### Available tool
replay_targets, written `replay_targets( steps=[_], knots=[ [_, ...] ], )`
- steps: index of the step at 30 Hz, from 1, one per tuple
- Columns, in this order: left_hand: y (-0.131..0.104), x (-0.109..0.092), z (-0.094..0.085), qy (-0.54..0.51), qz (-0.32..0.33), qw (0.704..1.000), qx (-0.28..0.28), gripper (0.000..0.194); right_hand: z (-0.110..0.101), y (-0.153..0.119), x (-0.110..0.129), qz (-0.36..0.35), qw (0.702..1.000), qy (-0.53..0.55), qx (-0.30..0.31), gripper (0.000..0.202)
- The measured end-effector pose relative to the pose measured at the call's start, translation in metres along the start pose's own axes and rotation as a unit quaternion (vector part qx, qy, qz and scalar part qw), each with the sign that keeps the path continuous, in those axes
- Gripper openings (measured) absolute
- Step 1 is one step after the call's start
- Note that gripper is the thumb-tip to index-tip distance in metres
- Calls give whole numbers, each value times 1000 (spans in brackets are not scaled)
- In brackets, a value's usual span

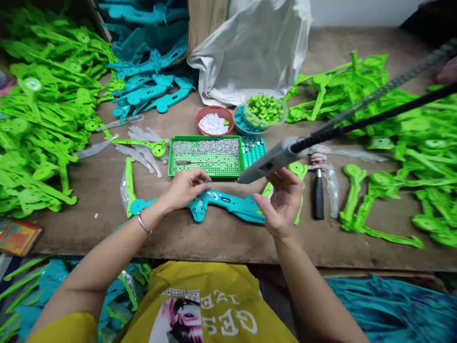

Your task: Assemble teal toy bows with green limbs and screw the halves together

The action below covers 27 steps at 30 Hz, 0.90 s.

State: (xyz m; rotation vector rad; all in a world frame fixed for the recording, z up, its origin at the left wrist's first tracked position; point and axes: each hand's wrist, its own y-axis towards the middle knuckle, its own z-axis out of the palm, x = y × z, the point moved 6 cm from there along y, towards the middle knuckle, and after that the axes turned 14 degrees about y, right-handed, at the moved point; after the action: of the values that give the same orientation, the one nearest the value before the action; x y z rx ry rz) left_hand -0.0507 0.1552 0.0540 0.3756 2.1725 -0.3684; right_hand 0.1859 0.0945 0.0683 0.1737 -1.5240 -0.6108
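Note:
A blue plastic piece (228,202) lies across the table in front of me, with green arms at both its ends. My left hand (185,188) pinches a small blue part at the top of it, thumb and fingers together. A grey power screwdriver (269,162) hangs from above on a dark cord, its tip pointing down and left, just over the piece. Around or behind its lower body, my right hand (282,200) is raised with thumb and fingers apart; whether it touches the tool I cannot tell.
A green tray (207,175) of small screws stands behind the piece, beside a blue tray (262,157), a red basket (215,109) and bowls. Green parts (46,119) are heaped left and right. A black-handled hammer (318,195) lies at right.

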Motion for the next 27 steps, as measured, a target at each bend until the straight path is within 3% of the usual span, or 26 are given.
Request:
replay_targets(
  steps=[4, 8, 13, 18, 22, 27],
  knots=[
    [-14, -1, 41, -129, -58, 988, 58, 13, -2, -16, -8, 45, 982, -147, 106, 42],
    [-5, -3, 58, -92, -58, 993, 47, 12, 0, -20, -4, 32, 965, -210, 156, 23],
    [0, -9, 64, 22, -31, 999, 7, 17, 3, -22, -10, 27, 954, -238, 182, 21],
    [-4, -26, 59, 197, 17, 980, -17, 12, 12, -27, -16, 42, 924, -261, 276, 36],
    [-7, -29, 55, 279, 76, 957, 12, 18, 15, -31, -19, 68, 895, -278, 342, 48],
    [-11, -24, 57, 298, 122, 946, 46, 25, 15, -33, -23, 91, 888, -282, 353, 47]
  ],
)
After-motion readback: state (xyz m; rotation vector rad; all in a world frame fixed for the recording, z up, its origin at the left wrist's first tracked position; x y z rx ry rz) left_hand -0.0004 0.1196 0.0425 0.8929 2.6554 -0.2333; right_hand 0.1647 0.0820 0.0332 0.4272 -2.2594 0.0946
